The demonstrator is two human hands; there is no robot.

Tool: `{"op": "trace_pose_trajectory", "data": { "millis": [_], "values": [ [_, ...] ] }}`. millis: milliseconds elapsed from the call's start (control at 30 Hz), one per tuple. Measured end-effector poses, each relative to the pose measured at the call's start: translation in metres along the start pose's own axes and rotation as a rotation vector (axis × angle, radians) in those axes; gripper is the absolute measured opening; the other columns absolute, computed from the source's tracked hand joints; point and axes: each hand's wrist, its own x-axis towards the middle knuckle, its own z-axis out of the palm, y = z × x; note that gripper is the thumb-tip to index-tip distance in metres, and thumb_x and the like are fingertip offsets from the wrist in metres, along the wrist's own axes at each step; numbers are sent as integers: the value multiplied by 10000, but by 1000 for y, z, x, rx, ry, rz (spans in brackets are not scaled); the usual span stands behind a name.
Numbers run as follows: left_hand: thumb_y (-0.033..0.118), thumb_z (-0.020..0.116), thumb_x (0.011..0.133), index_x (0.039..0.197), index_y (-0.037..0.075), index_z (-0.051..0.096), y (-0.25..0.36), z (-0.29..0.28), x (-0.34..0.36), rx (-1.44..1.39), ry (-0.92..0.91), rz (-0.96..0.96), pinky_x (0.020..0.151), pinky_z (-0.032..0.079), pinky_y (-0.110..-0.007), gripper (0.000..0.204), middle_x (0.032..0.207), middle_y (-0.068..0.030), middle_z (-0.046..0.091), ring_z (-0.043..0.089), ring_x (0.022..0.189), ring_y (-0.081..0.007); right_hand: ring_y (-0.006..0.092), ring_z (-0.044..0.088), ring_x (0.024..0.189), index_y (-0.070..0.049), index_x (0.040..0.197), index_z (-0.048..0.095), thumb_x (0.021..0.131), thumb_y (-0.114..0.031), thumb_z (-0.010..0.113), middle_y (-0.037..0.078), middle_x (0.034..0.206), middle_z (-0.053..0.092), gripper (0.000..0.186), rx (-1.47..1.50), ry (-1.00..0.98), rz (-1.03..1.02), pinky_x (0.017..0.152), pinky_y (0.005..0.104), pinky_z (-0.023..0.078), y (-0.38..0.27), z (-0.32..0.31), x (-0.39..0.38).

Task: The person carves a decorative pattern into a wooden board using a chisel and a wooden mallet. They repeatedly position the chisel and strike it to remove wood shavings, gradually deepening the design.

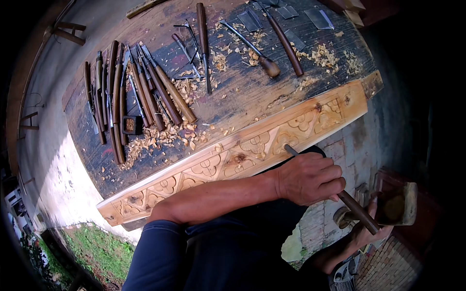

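Note:
A long pale wooden board (213, 165) with carved flower and diamond relief lies slanting along the near table edge. My left hand (311, 179) is closed around a carving gouge (358, 212) with a dark wooden handle. The gouge's metal end meets the relief right of the board's middle. At the lower right, my right hand (371, 234) is closed on a blocky wooden mallet (410, 203). Its fingers are partly hidden behind the gouge handle. The mallet is close to the handle's butt, but I cannot tell whether they touch.
Several wooden-handled chisels (116, 92) lie at the table's left, beside a small dark box (132, 124). More tools, including a bulb-handled gouge (268, 67), lie farther back. Wood shavings (324, 57) and clear flat pieces (319, 18) dot the worn table (238, 104).

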Motion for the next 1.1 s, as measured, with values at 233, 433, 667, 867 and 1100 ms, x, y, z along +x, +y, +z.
{"op": "trace_pose_trajectory", "data": {
  "millis": [233, 433, 667, 867, 1100],
  "values": [
    [374, 700, 955, 1001, 75, 635, 0, 0, 10, -46, 35, -125, 564, 427, -373, 310, 844, -43, 475, 554, 678, -221, 242, 704, 1055, 111, 1371, 611, 900, 42, 789, 198, 1241, 707, 508, -120, -5, 4, 907, 367, 624, 15, -7, -4],
    [364, 711, 943, 983, 89, 619, 2, -2, 7, -104, 41, -124, 568, 445, -381, 293, 843, -49, 467, 563, 676, -229, 233, 729, 1007, 124, 1263, 671, 863, 52, 818, 193, 1195, 749, 433, -73, 37, -6, 908, 368, 617, 13, -6, -2],
    [374, 713, 938, 978, 94, 614, 2, -3, 3, -124, 40, -111, 576, 454, -377, 299, 853, -42, 472, 568, 684, -225, 247, 720, 963, 135, 1240, 656, 880, 65, 802, 199, 1152, 741, 395, -143, 217, -55, 854, 385, 622, -1, -8, -5],
    [366, 715, 939, 978, 94, 611, 1, -2, 2, -133, 58, -114, 580, 461, -381, 293, 852, -43, 473, 576, 692, -230, 308, 708, 1002, 143, 1384, 524, 989, -33, 719, 276, 1231, 672, 474, -89, 140, -217, 907, 446, 595, -16, -6, -5],
    [337, 728, 933, 977, 93, 609, 1, -2, 4, -166, 66, -123, 587, 470, -390, 276, 851, -47, 477, 583, 698, -241, 312, 713, 1059, 151, 1288, 609, 998, -34, 718, 273, 1282, 687, 361, 188, 247, -160, 922, 440, 602, -22, -12, -3]
  ]
}}
